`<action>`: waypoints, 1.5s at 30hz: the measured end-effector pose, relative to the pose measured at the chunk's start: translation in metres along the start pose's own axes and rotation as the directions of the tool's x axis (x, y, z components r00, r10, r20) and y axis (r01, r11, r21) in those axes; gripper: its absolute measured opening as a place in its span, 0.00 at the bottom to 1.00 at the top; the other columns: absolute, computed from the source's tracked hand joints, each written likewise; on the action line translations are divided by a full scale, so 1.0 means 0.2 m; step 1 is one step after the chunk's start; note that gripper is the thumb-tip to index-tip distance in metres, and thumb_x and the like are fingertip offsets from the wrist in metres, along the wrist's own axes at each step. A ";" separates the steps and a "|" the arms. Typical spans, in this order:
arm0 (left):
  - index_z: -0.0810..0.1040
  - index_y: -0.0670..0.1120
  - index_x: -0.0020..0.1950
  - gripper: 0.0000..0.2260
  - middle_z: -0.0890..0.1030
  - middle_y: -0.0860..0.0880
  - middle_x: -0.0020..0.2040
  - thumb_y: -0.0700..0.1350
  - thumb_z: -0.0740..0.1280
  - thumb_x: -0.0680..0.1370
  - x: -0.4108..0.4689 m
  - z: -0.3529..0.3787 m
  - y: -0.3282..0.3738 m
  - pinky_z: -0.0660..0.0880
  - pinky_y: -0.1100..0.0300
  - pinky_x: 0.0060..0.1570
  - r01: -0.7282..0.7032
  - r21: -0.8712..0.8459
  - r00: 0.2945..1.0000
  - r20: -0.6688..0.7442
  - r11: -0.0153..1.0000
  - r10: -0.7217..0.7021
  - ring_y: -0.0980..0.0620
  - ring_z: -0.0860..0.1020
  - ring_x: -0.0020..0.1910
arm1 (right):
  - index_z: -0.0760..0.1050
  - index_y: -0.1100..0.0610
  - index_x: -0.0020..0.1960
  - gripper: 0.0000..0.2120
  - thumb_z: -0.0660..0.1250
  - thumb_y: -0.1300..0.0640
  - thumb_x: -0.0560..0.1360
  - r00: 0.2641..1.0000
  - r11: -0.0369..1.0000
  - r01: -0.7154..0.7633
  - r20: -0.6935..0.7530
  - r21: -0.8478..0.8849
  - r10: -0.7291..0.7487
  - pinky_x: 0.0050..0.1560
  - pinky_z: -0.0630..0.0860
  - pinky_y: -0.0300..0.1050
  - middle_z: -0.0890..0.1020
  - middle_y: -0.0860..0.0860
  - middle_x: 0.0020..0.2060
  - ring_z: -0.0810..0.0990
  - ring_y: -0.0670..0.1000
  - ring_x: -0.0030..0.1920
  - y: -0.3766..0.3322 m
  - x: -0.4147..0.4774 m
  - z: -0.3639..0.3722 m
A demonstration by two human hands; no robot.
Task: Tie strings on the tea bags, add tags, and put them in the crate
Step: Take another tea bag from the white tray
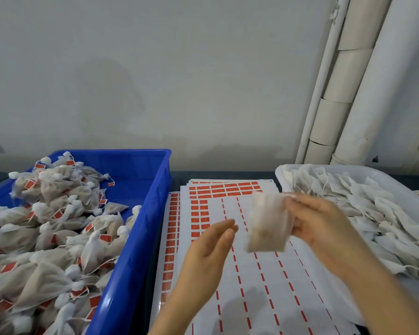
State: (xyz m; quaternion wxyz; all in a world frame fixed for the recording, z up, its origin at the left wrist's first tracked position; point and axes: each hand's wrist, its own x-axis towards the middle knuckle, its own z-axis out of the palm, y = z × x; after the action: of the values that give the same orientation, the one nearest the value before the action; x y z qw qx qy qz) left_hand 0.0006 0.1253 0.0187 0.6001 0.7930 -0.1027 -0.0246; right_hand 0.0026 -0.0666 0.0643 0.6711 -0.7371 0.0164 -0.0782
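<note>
Tea bag [267, 223] pinched in rt hand [317, 228]; lt hand [211, 247] open, apart.

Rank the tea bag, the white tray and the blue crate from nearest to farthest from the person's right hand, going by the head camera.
1. tea bag: pinched in the right hand itself.
2. white tray: on the right, close beside the hand.
3. blue crate: far left, across the tag sheets.
</note>
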 end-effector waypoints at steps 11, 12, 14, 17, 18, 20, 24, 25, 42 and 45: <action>0.82 0.51 0.46 0.09 0.83 0.57 0.43 0.53 0.66 0.71 0.17 0.07 -0.24 0.76 0.66 0.41 -0.007 -0.345 0.978 -0.199 0.939 -0.066 0.54 0.80 0.47 | 0.75 0.42 0.46 0.07 0.62 0.53 0.77 0.999 0.979 -0.024 -0.044 -0.204 0.015 0.54 0.78 0.45 0.79 0.41 0.48 0.78 0.49 0.51 0.32 0.05 0.34; 0.82 0.51 0.45 0.07 0.83 0.58 0.43 0.51 0.66 0.73 0.19 0.07 -0.25 0.75 0.67 0.41 0.004 -0.345 0.974 -0.213 0.939 -0.082 0.54 0.80 0.47 | 0.76 0.42 0.47 0.06 0.63 0.53 0.77 1.000 0.978 -0.013 -0.020 -0.207 0.009 0.54 0.79 0.46 0.80 0.42 0.49 0.78 0.49 0.51 0.34 0.06 0.35; 0.82 0.51 0.44 0.04 0.83 0.60 0.42 0.49 0.67 0.75 0.21 0.07 -0.28 0.74 0.69 0.40 0.026 -0.324 0.966 -0.235 0.946 -0.107 0.54 0.80 0.46 | 0.77 0.41 0.46 0.07 0.63 0.52 0.76 1.000 0.979 0.023 0.025 -0.201 -0.019 0.51 0.79 0.41 0.79 0.37 0.48 0.79 0.47 0.51 0.37 0.09 0.34; 0.82 0.51 0.44 0.05 0.83 0.60 0.42 0.50 0.69 0.73 0.21 0.05 -0.32 0.75 0.70 0.34 0.052 -0.313 0.953 -0.269 0.948 -0.141 0.56 0.80 0.43 | 0.78 0.40 0.45 0.07 0.63 0.50 0.75 0.995 0.982 0.084 0.065 -0.172 -0.074 0.45 0.78 0.33 0.79 0.33 0.46 0.80 0.43 0.48 0.39 0.12 0.34; 0.82 0.51 0.43 0.05 0.82 0.61 0.41 0.51 0.70 0.72 0.21 0.05 -0.34 0.75 0.71 0.32 0.062 -0.325 0.947 -0.280 0.944 -0.158 0.57 0.80 0.42 | 0.79 0.41 0.45 0.06 0.63 0.49 0.74 0.995 0.985 0.092 0.055 -0.146 -0.084 0.42 0.78 0.32 0.80 0.33 0.44 0.81 0.43 0.46 0.40 0.13 0.34; 0.82 0.51 0.41 0.05 0.82 0.63 0.40 0.51 0.71 0.70 0.20 0.03 -0.36 0.74 0.71 0.31 0.094 -0.360 0.930 -0.302 0.928 -0.211 0.55 0.80 0.42 | 0.79 0.42 0.42 0.08 0.63 0.45 0.69 0.996 0.994 0.085 0.000 -0.076 -0.085 0.36 0.77 0.31 0.82 0.35 0.40 0.82 0.42 0.42 0.42 0.13 0.34; 0.84 0.50 0.39 0.11 0.83 0.58 0.40 0.56 0.70 0.65 0.18 0.00 -0.38 0.78 0.59 0.38 0.144 -0.486 0.909 -0.279 0.862 -0.310 0.51 0.80 0.46 | 0.79 0.44 0.44 0.09 0.64 0.45 0.67 0.995 0.994 0.094 -0.021 -0.048 -0.095 0.34 0.74 0.28 0.83 0.38 0.37 0.81 0.41 0.39 0.46 0.11 0.34; 0.84 0.52 0.40 0.13 0.84 0.57 0.42 0.58 0.69 0.64 0.18 0.00 -0.38 0.79 0.57 0.41 0.139 -0.502 0.916 -0.263 0.853 -0.304 0.51 0.80 0.47 | 0.79 0.45 0.44 0.07 0.66 0.46 0.68 0.996 0.995 0.093 -0.012 -0.047 -0.094 0.34 0.74 0.28 0.83 0.38 0.37 0.81 0.41 0.39 0.47 0.10 0.34; 0.77 0.58 0.51 0.23 0.82 0.60 0.47 0.61 0.76 0.59 0.13 0.06 -0.37 0.76 0.69 0.40 0.019 -0.261 1.000 0.006 0.965 -0.018 0.60 0.80 0.48 | 0.79 0.46 0.42 0.05 0.68 0.56 0.72 0.964 0.943 0.255 -0.021 -0.215 -0.265 0.40 0.76 0.29 0.81 0.37 0.39 0.80 0.40 0.42 0.49 0.05 0.37; 0.79 0.64 0.45 0.14 0.82 0.62 0.45 0.55 0.77 0.63 0.13 0.07 -0.37 0.74 0.74 0.38 -0.007 -0.123 1.000 0.007 0.992 0.008 0.63 0.78 0.48 | 0.78 0.46 0.41 0.05 0.68 0.56 0.72 0.956 0.933 0.266 -0.057 -0.245 -0.287 0.39 0.75 0.28 0.80 0.37 0.39 0.79 0.39 0.41 0.48 0.05 0.37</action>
State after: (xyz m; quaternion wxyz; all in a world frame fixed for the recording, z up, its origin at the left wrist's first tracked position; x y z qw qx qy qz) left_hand 0.0339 0.1251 -0.0535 0.6475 0.7540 -0.1061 -0.0314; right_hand 0.0302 -0.0052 -0.0370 0.5603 -0.8016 -0.0476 -0.2033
